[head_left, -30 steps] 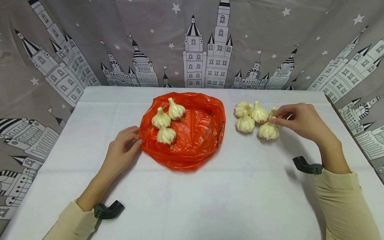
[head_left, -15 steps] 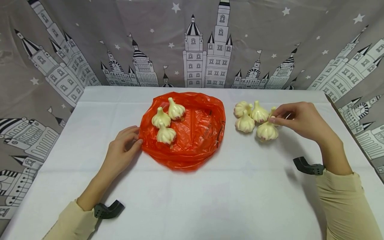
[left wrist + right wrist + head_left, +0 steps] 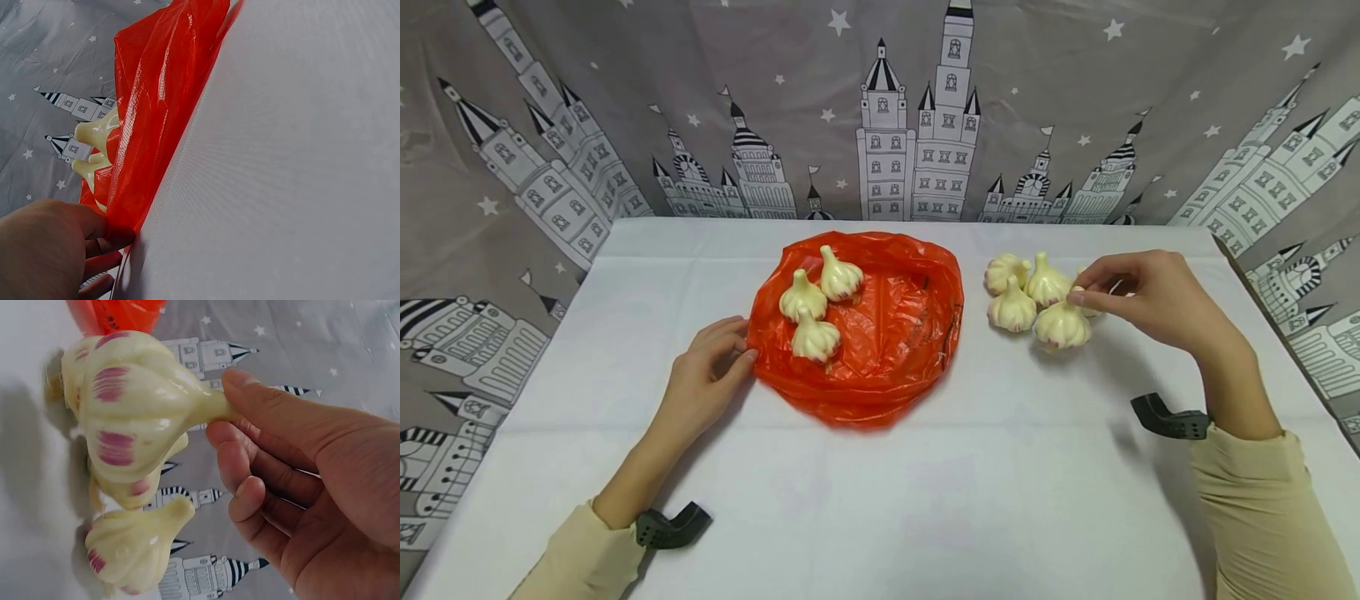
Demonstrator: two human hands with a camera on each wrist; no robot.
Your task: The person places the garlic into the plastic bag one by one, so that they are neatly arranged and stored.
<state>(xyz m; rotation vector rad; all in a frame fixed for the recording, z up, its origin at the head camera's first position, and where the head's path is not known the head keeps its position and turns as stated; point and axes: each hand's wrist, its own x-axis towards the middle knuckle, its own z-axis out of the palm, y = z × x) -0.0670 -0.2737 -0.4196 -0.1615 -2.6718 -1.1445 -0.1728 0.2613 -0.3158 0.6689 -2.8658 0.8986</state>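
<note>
My right hand pinches a garlic bulb by its stem, thumb on one side and fingers on the other. In the right wrist view this bulb has purple streaks and hangs just off the white cloth. Several more garlic bulbs sit close behind and left of it, one partly hidden by my fingers. A red plastic bag, spread wide at the top, holds three garlic bulbs on its left side. My left hand pinches the bag's left edge, its fingers partly behind the red plastic.
A white cloth covers the table. Behind it and at the sides hangs a grey curtain printed with castles and stars. Black wrist mounts stick out at both sleeves.
My right hand has raised the garlic bulb slightly and shifted it left, uncovering a bit of the bulb behind. The left hand and the bag have stayed in place.
</note>
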